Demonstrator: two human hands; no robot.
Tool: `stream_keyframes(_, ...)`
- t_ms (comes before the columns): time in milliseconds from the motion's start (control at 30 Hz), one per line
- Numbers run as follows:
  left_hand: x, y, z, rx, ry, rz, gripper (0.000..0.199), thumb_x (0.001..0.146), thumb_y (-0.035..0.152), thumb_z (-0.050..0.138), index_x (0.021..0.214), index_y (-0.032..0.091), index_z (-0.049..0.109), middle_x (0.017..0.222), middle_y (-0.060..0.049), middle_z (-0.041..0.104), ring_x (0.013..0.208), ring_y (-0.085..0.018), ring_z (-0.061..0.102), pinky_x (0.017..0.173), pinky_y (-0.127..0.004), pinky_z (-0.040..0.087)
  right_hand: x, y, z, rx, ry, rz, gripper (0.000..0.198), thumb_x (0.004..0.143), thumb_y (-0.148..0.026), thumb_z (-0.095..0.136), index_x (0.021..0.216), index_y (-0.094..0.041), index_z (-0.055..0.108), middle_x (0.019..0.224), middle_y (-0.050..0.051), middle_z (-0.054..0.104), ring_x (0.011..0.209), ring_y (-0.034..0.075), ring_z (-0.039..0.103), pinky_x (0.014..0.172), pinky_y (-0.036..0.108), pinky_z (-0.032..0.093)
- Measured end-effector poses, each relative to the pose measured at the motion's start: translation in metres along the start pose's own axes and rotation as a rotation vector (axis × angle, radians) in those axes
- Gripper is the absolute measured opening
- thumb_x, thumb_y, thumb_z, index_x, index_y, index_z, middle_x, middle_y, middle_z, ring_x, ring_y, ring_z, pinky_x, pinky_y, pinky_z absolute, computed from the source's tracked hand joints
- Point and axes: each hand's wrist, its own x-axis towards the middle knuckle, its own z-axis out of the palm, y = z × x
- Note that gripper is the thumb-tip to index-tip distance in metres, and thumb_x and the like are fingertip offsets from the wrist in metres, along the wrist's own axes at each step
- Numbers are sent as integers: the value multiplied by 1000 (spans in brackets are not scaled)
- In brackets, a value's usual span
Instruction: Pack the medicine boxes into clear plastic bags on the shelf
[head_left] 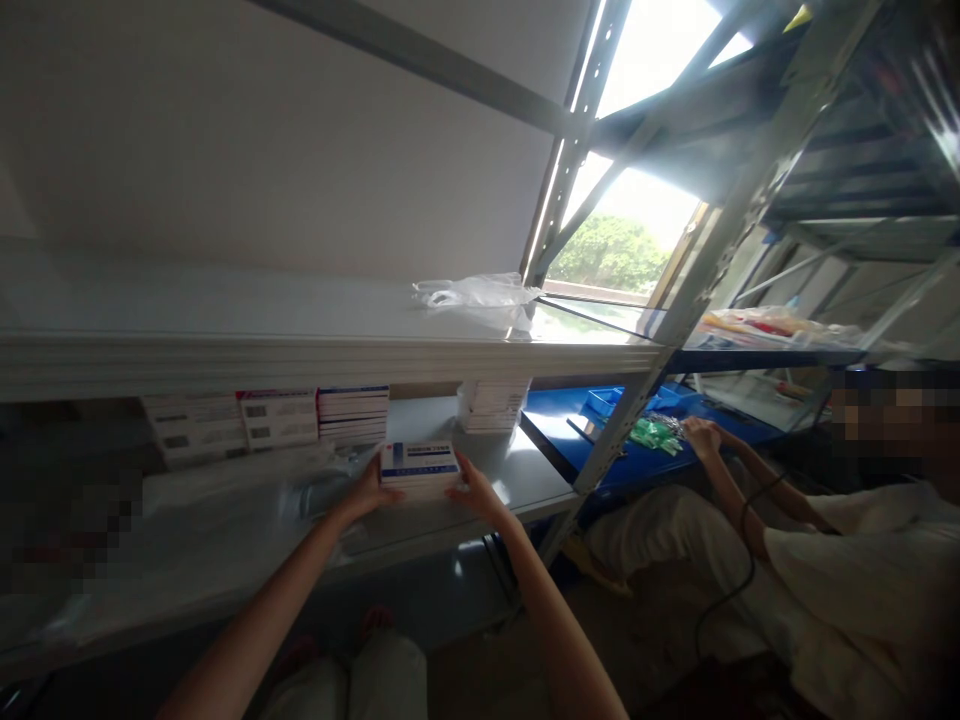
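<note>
Between my two hands is a short stack of white boxes [420, 462] with a blue band and printing on the top one. My left hand [369, 490] grips the stack at its left end, and my right hand [474, 490] grips the right end. The boxes are over the grey lower shelf [420, 535]; whether they touch it I cannot tell. Behind and to the left, more stacked boxes [352, 415] and larger white boxes with red edges [279, 418] stand in a row. Another white stack [493, 405] stands at the back right.
Clear plastic sheeting [217, 500] lies along the shelf's left part. Overhead is an upper shelf [300, 355] with a plastic bag [476, 291]. A slanting metal post [675, 330] rises on the right. Past it, a seated co-worker [847, 530] handles green items [656, 433] on a blue surface.
</note>
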Motion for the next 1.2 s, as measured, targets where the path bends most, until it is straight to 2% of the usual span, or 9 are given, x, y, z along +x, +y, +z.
stream_keyframes(167, -5, -7, 8, -40, 86, 12, 82, 64, 17, 70, 136, 21, 31, 135, -11, 47, 126, -24, 44, 104, -35, 37, -12, -2, 6, -259, 185, 14, 39, 78, -19, 62, 116, -21, 57, 110, 6, 62, 94, 19, 61, 82, 33, 48)
stream_keyframes(300, -2, -15, 13, -102, 121, 24, 95, 59, 15, 74, 140, 23, 24, 141, -11, 41, 129, -24, 41, 108, -38, 33, -21, -4, 6, -429, 290, -33, 14, 79, -19, 62, 93, -21, 64, 105, 4, 62, 96, 19, 59, 84, 32, 44)
stream_keyframes(467, -3, -22, 10, -378, 119, -37, 100, 54, 18, 78, 140, 22, 27, 143, -12, 38, 129, -26, 40, 108, -38, 32, -32, 0, -4, -558, 141, -76, 10, 78, -25, 64, 87, -25, 68, 106, 4, 64, 104, 22, 55, 91, 37, 37)
stream_keyframes(667, -4, -26, -8, -574, 17, -60, 94, 46, 16, 83, 131, 20, 42, 139, -12, 45, 129, -30, 40, 110, -42, 30, -22, 9, -14, -426, -1, 159, 36, 92, -42, 38, 92, -27, 70, 107, 3, 66, 108, 24, 54, 95, 41, 33)
stream_keyframes(767, 1, -28, -15, -533, -29, -66, 91, 44, 15, 84, 127, 21, 47, 134, -11, 49, 128, -30, 41, 109, -45, 30, -9, 13, -15, -430, -7, 213, 27, 87, -40, 48, 88, -25, 70, 102, 4, 66, 105, 27, 56, 95, 42, 34)
stream_keyframes(833, 6, -30, -16, -477, -51, -60, 89, 41, 15, 84, 123, 21, 50, 130, -11, 52, 127, -31, 42, 108, -46, 30, -2, 15, -16, -364, 32, 171, 25, 78, -32, 60, 101, -26, 66, 112, 5, 62, 111, 28, 52, 97, 43, 34)
stream_keyframes(1000, 12, -35, -9, -284, 21, 3, 94, 34, 10, 84, 121, 20, 51, 129, -11, 53, 125, -30, 43, 109, -46, 28, 11, 9, -20, 249, 16, -16, 78, 66, -22, 68, 136, -32, 35, 146, 4, 31, 136, 22, 26, 109, 42, 23)
stream_keyframes(1133, 11, -36, 0, -181, 72, 29, 89, 36, 8, 82, 119, 22, 52, 123, -7, 57, 120, -29, 49, 106, -47, 32, 15, -2, -9, 587, -205, 15, 102, 60, -28, 77, 142, -34, 18, 142, 7, 37, 128, 23, 40, 104, 44, 33)
stream_keyframes(1200, 10, -36, 3, -158, 80, 49, 85, 38, 10, 83, 116, 23, 54, 120, -6, 60, 117, -29, 51, 105, -48, 34, 15, -5, 0, 628, -220, 57, 111, 56, -31, 80, 144, -32, 12, 137, 10, 42, 122, 25, 47, 100, 44, 37)
